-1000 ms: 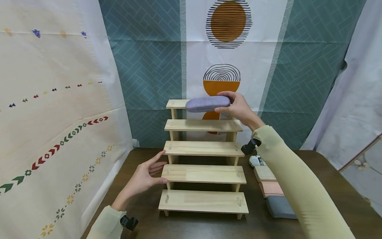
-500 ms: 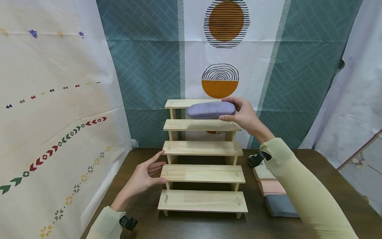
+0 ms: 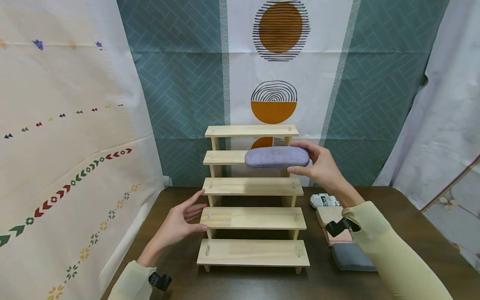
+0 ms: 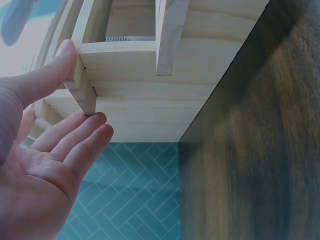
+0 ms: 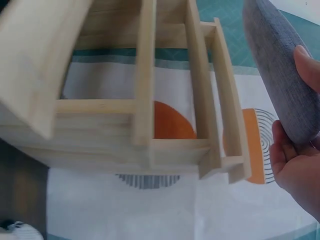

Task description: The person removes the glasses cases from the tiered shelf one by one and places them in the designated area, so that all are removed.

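My right hand (image 3: 325, 170) grips the right end of a lilac-grey, fabric-covered glasses case (image 3: 275, 157), thumb below and fingers above. The case hangs level in front of the second-highest board of a pale wooden stepped shelf (image 3: 253, 186). In the right wrist view, the case (image 5: 282, 70) is apart from the boards. At the shelf's left side, my left hand (image 3: 180, 223) holds the end of a board. The left wrist view shows the left hand's thumb (image 4: 52, 72) at one edge of that board end (image 4: 82, 87) and its fingertips at the opposite edge.
Right of the shelf, a row of items lies on the dark wooden table (image 3: 262, 287): a printed white item (image 3: 324, 200), a cream one (image 3: 328, 214), a pink one (image 3: 339, 238) and a blue-grey case (image 3: 352, 257). Patterned cloths (image 3: 180, 83) hang behind and at both sides.
My right hand has brought the glasses case down and to the right, from in front of the top board to the second-highest. My left hand stays in place at the shelf.
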